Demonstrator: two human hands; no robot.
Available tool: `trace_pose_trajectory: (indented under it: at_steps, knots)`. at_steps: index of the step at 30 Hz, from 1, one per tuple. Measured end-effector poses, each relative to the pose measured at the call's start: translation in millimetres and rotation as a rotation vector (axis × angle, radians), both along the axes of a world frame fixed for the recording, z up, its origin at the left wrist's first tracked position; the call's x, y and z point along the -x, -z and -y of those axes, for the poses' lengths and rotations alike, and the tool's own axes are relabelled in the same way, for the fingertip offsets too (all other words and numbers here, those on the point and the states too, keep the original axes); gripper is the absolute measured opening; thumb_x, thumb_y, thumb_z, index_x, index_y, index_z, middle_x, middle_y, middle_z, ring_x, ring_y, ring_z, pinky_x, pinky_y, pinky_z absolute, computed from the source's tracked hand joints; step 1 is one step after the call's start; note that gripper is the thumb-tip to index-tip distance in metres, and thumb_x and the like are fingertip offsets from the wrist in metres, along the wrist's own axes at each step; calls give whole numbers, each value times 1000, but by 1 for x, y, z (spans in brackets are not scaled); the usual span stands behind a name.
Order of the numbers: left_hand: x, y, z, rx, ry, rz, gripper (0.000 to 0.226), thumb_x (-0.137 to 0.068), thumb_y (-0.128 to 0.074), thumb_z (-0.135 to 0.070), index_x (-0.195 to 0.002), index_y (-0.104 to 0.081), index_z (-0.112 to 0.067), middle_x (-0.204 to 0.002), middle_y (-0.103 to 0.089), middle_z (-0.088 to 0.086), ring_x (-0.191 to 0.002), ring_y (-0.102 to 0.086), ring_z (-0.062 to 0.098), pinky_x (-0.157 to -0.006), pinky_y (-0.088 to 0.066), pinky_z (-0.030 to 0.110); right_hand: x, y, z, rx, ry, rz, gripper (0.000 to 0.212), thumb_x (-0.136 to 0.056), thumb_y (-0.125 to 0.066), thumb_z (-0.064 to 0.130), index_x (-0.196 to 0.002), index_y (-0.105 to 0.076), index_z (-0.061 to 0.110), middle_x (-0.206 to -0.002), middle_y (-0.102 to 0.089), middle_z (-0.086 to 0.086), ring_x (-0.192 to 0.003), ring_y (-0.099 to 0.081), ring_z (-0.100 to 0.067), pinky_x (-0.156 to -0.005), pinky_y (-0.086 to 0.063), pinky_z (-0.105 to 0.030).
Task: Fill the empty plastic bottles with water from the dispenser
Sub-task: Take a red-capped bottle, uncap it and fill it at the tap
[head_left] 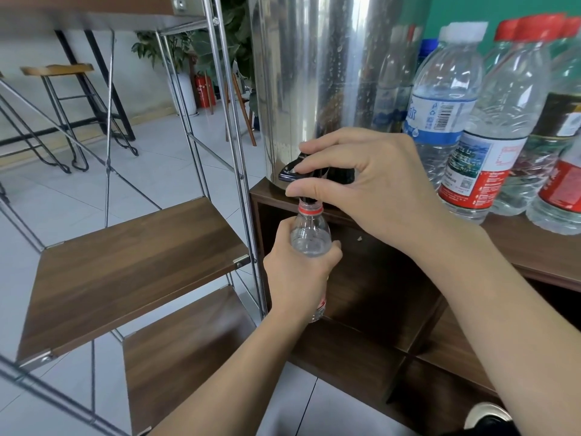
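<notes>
Left hand grips the bottle under the tap, frame centre; right hand pinches the tap. Keep the mouth centred, bottle upright.

Dark wood cabinet carries steel dispenser, capped bottles.

Little could be read. Right of the steel dispenser, the blue-labelled bottle bore a barcode, a recycling mark and the character 水; the red-labelled bottle beside it carried a QR code and illegible print.
</notes>
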State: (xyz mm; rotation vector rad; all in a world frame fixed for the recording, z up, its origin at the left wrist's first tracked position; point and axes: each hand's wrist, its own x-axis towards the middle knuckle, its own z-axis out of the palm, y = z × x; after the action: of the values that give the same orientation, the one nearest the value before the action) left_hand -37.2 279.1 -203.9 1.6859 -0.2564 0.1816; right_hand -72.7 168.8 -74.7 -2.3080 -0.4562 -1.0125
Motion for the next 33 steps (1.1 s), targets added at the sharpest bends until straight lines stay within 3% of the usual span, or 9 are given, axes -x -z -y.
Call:
trace_pose_trajectory:
  at_steps: [8, 19, 33]
  knots:
    - [0, -1, 0, 14, 7, 3, 50, -75, -91, -31, -115, -61, -33, -100, -72, -15, -93, -67, -3, -78, -50, 14, 2, -4, 2, 57, 10, -20, 29, -83, -79, 45, -101, -82, 22, -114, -75, 3, -107, -65, -1, -96, -49, -16]
    - [-2, 0, -2, 19, 7, 41, 53, -76, -92, -31, -118, -62, -30, -104, -72, -16, -97, -68, 0, -86, -55, 22, 1, -2, 3, -4, -14, -20, 28, -81, -81, 43, -99, -82, 21, -111, -75, 5, -108, -63, 2, -95, -44, -7]
    - [-3, 2, -1, 34, -1, 32, 52, -75, -92, -32, -117, -62, -32, -102, -73, -14, -94, -71, 2, -90, -60, 36, 1, 1, 2, -36, -7, -20, 27, -82, -80, 44, -100, -81, 24, -112, -75, 7, -106, -66, 1, -96, -51, -20]
